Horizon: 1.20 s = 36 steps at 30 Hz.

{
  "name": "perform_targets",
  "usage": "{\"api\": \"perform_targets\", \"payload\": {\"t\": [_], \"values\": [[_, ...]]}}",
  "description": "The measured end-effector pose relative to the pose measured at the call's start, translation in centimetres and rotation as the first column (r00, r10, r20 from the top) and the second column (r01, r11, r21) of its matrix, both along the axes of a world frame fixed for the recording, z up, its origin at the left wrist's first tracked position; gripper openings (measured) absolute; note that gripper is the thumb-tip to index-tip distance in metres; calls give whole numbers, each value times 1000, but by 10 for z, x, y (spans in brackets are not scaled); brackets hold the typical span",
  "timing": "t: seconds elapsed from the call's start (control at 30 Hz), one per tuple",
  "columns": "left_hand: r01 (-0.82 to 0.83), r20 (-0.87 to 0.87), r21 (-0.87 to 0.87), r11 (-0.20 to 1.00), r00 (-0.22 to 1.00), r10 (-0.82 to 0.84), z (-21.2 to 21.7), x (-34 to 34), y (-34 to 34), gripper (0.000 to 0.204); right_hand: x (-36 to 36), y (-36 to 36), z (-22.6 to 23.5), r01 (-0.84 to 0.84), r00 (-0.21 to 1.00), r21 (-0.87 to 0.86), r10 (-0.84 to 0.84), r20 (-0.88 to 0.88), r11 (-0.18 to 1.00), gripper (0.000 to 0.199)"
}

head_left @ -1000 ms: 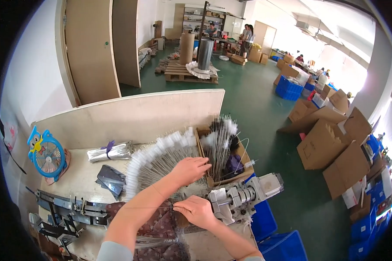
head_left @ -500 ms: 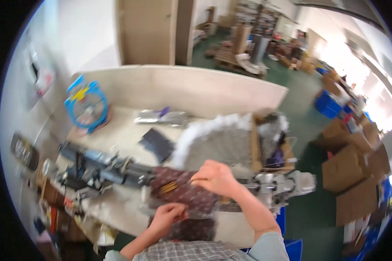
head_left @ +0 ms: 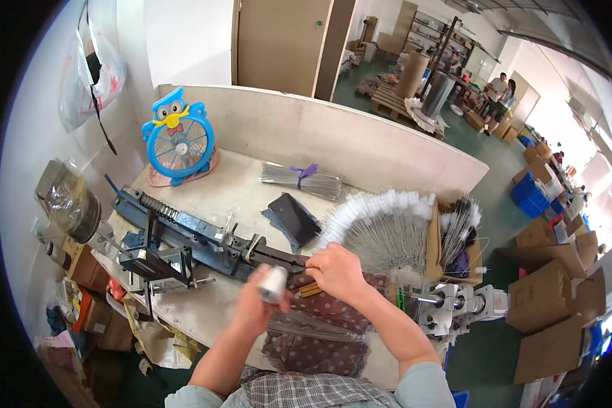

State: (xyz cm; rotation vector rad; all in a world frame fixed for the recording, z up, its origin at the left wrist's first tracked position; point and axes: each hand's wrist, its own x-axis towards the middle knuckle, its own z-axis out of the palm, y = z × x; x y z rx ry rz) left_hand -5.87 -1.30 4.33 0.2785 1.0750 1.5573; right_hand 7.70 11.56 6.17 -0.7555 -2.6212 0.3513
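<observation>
White cylindrical piece, partly blurred, is held tilted in the left hand. Dark metal slide fixture, coil spring at its far-left end, lies diagonally on the bench; its narrow end reaches the right hand, contact indeterminable.

Left hand, blurred: white cylinder. Right hand, curled: at jig end. Dotted cloth, wires atop. Blue fan behind jig.
</observation>
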Motion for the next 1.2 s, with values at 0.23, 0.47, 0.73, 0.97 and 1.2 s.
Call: {"api": "perform_targets", "payload": {"t": [0.23, 0.47, 0.73, 0.97, 1.2], "values": [[-22, -864, -355, 935, 389, -319, -61, 10, -1, 43, -10, 0, -21, -97, 995, 84, 94, 43, 992, 8], [-22, -240, 76, 997, 970, 40, -63, 46, 13, 24, 33, -7, -5, -31, 975, 143, 61, -212, 989, 13], [240, -799, -146, 960, 543, -258, -85, 17, 16, 21, 55, -30, -60, -166, 975, -4, 164, -151, 986, 22], [-204, -501, -3, 979, 847, 175, -76, -14, -24, 16, 35, -3, -108, -133, 991, -46, 132, -23, 990, 23], [-364, 84, -101, 926, 924, 373, -114, -120, -93, 31, 42, 0, -96, -154, 981, -249, 177, 75, 956, 26]]}}
